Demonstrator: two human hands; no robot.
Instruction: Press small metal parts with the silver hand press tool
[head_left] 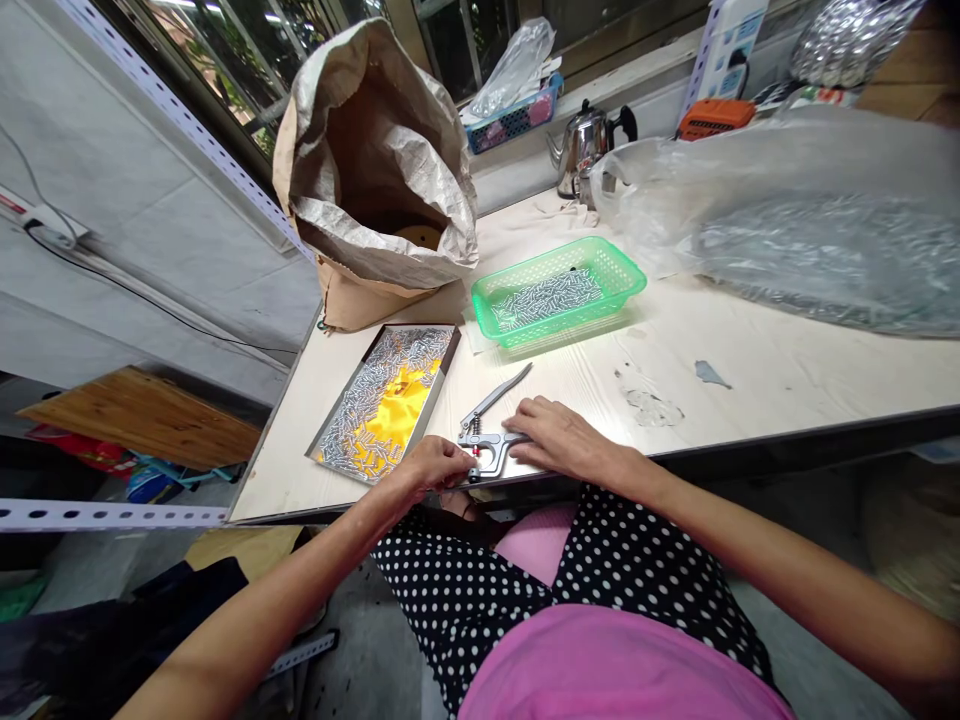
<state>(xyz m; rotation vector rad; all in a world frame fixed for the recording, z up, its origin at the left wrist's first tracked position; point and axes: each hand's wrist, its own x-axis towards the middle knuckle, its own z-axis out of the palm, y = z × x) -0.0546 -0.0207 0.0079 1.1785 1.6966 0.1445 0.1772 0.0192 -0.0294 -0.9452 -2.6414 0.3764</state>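
A pair of grey hand-press pliers point(493, 452) lies at the table's front edge, its upper handle raised on a spring and a small red part showing in its jaw. My left hand point(439, 463) is at the jaw, thumb and fingertips pinched together; whatever they hold is too small to make out. Curled over the handle end of the pliers, my right hand point(559, 436) grips it from the right. Left of the pliers sits a shallow box point(436, 400) with many small silvery metal pieces over a yellow bottom. Behind them stands a green plastic basket point(559, 325) of similar pieces.
A large open paper sack point(330, 290) stands at the back left of the table point(585, 385). A clear plastic bag point(817, 250) of silvery contents covers the right side. Behind are a metal kettle point(585, 150), a blue basket point(517, 120) and an orange object point(716, 118).
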